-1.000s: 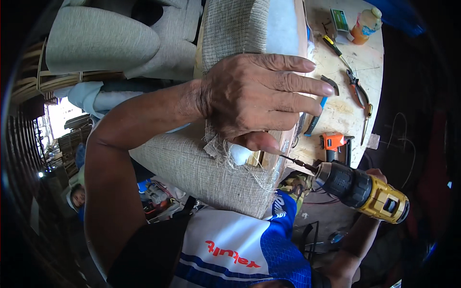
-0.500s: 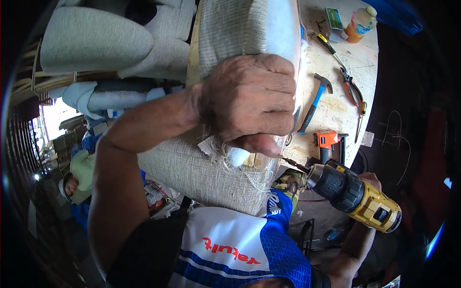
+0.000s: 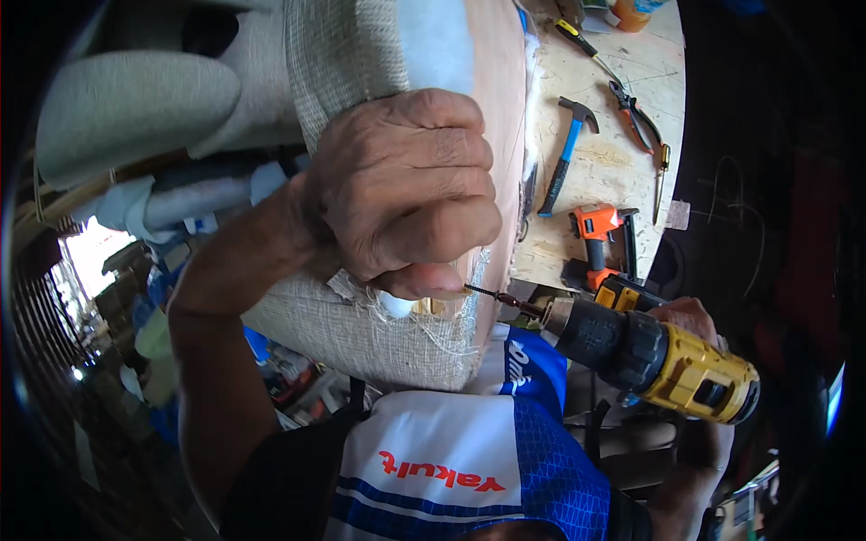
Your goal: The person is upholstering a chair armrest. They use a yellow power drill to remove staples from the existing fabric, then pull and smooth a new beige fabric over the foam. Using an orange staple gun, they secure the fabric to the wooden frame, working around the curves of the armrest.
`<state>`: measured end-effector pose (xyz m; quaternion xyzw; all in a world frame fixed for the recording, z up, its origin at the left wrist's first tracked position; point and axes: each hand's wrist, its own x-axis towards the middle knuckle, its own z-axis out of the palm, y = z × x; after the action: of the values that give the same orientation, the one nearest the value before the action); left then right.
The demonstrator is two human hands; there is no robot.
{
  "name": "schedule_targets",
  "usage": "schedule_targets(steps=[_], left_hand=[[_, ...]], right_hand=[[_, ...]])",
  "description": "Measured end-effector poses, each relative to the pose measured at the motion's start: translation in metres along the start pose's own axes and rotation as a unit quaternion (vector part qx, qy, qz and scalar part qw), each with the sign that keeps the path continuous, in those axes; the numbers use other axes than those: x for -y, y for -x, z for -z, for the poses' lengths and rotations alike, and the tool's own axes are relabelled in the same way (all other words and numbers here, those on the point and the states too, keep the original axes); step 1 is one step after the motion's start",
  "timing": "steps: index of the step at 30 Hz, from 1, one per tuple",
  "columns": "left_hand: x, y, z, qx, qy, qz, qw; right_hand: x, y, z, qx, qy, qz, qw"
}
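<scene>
My left hand (image 3: 410, 194) is curled over the edge of a chair-like frame covered in beige woven fabric (image 3: 347, 54). Its thumb and forefinger pinch a thin dark screw (image 3: 482, 290) by the end. The screw lines up with the bit of a yellow and black cordless drill (image 3: 663, 361). Partly hidden behind the drill, my right hand (image 3: 690, 320) grips its handle. Below my left fingers, frayed threads, white padding (image 3: 394, 305) and a patch of bare wood show at the fabric's torn edge.
On the wooden table (image 3: 622, 45) lie a blue-handled hammer (image 3: 566, 158), a yellow-handled screwdriver (image 3: 582, 41), pliers (image 3: 631, 117), another slim tool (image 3: 662, 180) and an orange staple gun (image 3: 597, 230). Beige upholstered pieces (image 3: 135, 113) stand at far left.
The whole view has shifted, so the frame, table and left hand appear farther left. My left forefinger looks more bent. The drill stays lined up with the pinched screw.
</scene>
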<state>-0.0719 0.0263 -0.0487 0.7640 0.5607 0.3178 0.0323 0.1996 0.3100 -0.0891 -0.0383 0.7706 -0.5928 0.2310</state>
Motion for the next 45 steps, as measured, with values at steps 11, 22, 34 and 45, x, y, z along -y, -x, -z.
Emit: schedule_targets(steps=[11, 22, 34, 45], left_hand=[[-0.01, 0.008, -0.022, -0.09, -0.038, 0.029, 0.995], [-0.005, 0.006, -0.014, -0.07, -0.053, 0.037, 0.995], [-0.017, 0.005, -0.02, -0.079, -0.069, 0.098, 0.99], [-0.012, 0.006, -0.022, -0.108, -0.058, 0.075, 0.99]], right_hand=[[-0.056, -0.059, 0.025, 0.134, -0.081, 0.265, 0.951], [-0.037, -0.057, 0.024, 0.114, -0.077, 0.215, 0.967], [-0.038, -0.059, 0.025, 0.117, -0.062, 0.213, 0.968], [-0.042, -0.074, 0.019, 0.12, -0.085, 0.239, 0.96]])
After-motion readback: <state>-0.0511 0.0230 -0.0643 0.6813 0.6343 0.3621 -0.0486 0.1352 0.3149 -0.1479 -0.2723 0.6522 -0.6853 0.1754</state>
